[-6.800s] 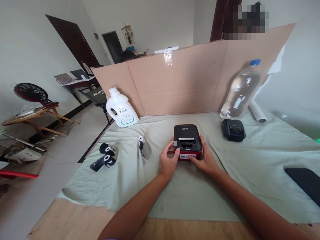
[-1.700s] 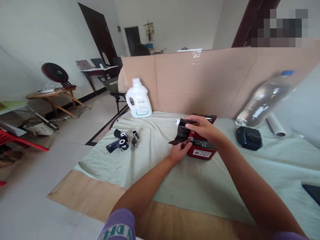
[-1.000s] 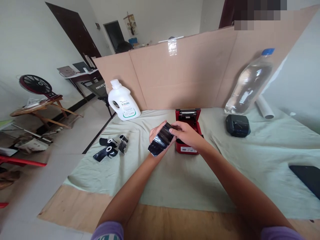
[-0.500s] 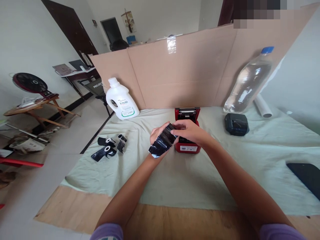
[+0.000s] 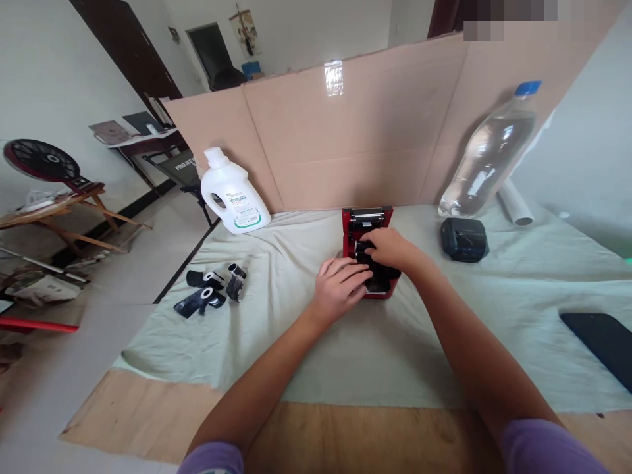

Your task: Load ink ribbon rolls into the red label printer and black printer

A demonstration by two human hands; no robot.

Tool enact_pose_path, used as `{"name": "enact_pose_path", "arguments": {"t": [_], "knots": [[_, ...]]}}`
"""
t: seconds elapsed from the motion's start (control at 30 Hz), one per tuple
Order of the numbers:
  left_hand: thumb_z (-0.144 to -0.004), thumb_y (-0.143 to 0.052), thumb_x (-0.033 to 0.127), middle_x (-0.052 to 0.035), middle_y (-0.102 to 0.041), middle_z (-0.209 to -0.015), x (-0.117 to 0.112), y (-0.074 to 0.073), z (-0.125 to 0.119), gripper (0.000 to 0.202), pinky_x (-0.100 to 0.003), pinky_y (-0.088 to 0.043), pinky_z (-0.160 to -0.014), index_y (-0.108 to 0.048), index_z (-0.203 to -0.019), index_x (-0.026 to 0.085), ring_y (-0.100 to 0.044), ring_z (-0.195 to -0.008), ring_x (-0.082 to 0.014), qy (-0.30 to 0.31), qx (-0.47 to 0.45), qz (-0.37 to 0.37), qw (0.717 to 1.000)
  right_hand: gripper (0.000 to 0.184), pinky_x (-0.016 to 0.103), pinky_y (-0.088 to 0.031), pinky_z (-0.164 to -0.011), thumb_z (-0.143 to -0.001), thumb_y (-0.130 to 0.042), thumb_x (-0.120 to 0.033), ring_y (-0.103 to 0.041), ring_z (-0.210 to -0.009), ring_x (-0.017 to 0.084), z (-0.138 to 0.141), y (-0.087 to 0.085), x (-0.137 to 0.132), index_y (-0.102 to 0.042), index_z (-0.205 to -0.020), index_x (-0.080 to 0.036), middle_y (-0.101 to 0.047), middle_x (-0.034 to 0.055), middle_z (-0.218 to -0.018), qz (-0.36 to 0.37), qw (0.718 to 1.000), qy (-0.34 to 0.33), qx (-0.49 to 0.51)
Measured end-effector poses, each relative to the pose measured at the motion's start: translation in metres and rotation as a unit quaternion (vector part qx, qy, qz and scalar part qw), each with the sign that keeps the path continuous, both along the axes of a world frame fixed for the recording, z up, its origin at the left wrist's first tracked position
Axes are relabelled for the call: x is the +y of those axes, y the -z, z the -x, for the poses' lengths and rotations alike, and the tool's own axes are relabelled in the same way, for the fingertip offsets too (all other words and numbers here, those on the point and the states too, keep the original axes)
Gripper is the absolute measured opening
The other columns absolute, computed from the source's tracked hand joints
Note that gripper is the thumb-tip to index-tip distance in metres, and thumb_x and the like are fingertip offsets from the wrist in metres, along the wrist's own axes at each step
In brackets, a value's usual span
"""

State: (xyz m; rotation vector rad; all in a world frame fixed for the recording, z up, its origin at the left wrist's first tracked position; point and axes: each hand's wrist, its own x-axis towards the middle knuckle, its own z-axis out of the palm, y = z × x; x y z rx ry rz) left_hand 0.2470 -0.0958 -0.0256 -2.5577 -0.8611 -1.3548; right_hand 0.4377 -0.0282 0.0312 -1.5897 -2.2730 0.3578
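Note:
A small red printer (image 5: 345,245) stands on the green cloth with its lid raised. Inside it lies a black roll (image 5: 363,247), its glossy black strip (image 5: 379,285) reaching toward the printer's front. My right hand (image 5: 392,249) is closed on the roll at the back of the compartment, fingertips partly hidden. Over the printer's left front edge is my left hand (image 5: 340,283), its fingers stretched out and resting at the strip. Whether those fingers press on the strip or only touch it, I cannot tell.
Several black rolls (image 5: 213,297) lie on the left of the cloth. A white detergent bottle (image 5: 239,197) and a large clear bottle (image 5: 494,155) stand before the cardboard screen (image 5: 340,131). At right are a black device (image 5: 464,239), a white tube (image 5: 516,203) and a dark phone (image 5: 600,342).
Both hands have moved from in front of the printer into and over its opening. The black roll, held up before, is now down inside the printer with its strip toward the front.

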Motion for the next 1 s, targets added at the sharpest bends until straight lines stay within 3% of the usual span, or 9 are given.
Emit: {"name": "enact_pose_path", "arguments": {"t": [0.13, 0.27, 0.37, 0.43, 0.53, 0.73, 0.9, 1.0], "knots": [[-0.093, -0.062, 0.027, -0.0022, -0.078, -0.108, 0.0, 0.005, -0.003, 0.018, -0.039, -0.046, -0.095, -0.074, -0.107, 0.029, -0.067, -0.107, -0.0202, -0.003, 0.026, 0.013, 1.0, 0.019, 0.048, -0.038, -0.099, -0.073, -0.066, -0.007, -0.07, -0.096, 0.033, 0.012, 0.006, 0.003, -0.076, -0.083, -0.02, -0.077, 0.0127, -0.087, 0.026, 0.999, 0.022, -0.042], [-0.094, -0.062, 0.025, -0.0026, -0.078, -0.108, -0.001, 0.005, -0.003, 0.018, -0.039, -0.046, -0.094, -0.074, -0.107, 0.028, -0.067, -0.104, -0.0197, 0.002, 0.014, 0.01, 1.0, 0.009, 0.04, -0.043, -0.086, -0.08, -0.068, -0.026, -0.068, -0.083, 0.027, 0.0, -0.013, -0.003, -0.074, -0.075, -0.022, -0.074, 0.0063, -0.077, 0.047, 0.998, 0.025, 0.03], [-0.094, -0.063, 0.024, -0.0023, -0.078, -0.108, -0.002, 0.004, -0.003, 0.018, -0.039, -0.045, -0.095, -0.074, -0.107, 0.029, -0.067, -0.104, -0.0192, 0.004, 0.005, 0.011, 1.0, 0.028, 0.035, -0.043, -0.072, -0.087, -0.061, -0.037, -0.059, -0.066, 0.021, -0.015, -0.032, -0.009, -0.069, -0.066, -0.02, -0.066, 0.005, -0.064, -0.032, 0.988, 0.098, 0.114], [-0.093, -0.063, 0.023, -0.002, -0.078, -0.107, -0.002, 0.003, -0.003, 0.019, -0.039, -0.045, -0.094, -0.074, -0.107, 0.029, -0.068, -0.104, -0.0191, 0.004, 0.003, 0.007, 1.0, 0.026, 0.035, -0.044, -0.074, -0.089, -0.057, -0.038, -0.058, -0.071, 0.02, -0.021, -0.037, -0.007, -0.071, -0.08, -0.017, -0.07, 0.0076, -0.076, -0.12, 0.965, 0.168, 0.161], [-0.093, -0.063, 0.02, -0.0019, -0.078, -0.107, -0.003, 0.002, -0.002, 0.019, -0.039, -0.045, -0.093, -0.073, -0.108, 0.028, -0.068, -0.102, -0.0193, 0.008, -0.002, -0.01, 1.0, 0.03, 0.035, -0.047, -0.08, -0.093, -0.051, -0.035, -0.061, -0.081, 0.02, -0.023, -0.026, 0.004, -0.069, -0.103, -0.014, -0.073, 0.012, -0.096, -0.156, 0.944, 0.198, 0.212], [-0.094, -0.061, 0.02, -0.0014, -0.079, -0.105, -0.006, -0.002, -0.002, 0.02, -0.039, -0.046, -0.093, -0.073, -0.107, 0.028, -0.069, -0.101, -0.0188, 0.005, -0.005, -0.039, 0.999, 0.026, 0.036, -0.05, -0.083, -0.083, -0.06, -0.045, -0.06, -0.079, 0.018, -0.028, 0.008, 0.026, -0.067, -0.086, -0.02, -0.07, 0.0062, -0.098, -0.141, 0.889, 0.177, 0.398], [-0.095, -0.059, 0.022, -0.0024, -0.079, -0.104, -0.007, 0.0, -0.002, 0.02, -0.039, -0.047, -0.095, -0.073, -0.107, 0.029, -0.069, -0.102, -0.0186, 0.006, 0.007, -0.042, 0.999, 0.026, 0.034, -0.049, -0.085, -0.083, -0.057, -0.041, -0.059, -0.086, 0.018, -0.026, 0.018, 0.012, -0.06, -0.101, -0.022, -0.066, 0.0034, -0.098, -0.151, 0.869, 0.138, 0.451], [-0.093, -0.062, 0.022, -0.0011, -0.079, -0.105, -0.007, 0.002, 0.0, 0.02, -0.038, -0.047, -0.095, -0.072, -0.109, 0.03, -0.07, -0.102, -0.0182, 0.023, 0.009, -0.04, 0.999, 0.038, 0.036, -0.049, -0.087, -0.077, -0.057, -0.032, -0.058, -0.097, 0.021, -0.027, 0.034, -0.006, -0.057, -0.114, -0.023, -0.064, 0.0044, -0.101, -0.118, 0.882, 0.111, 0.442]]}}
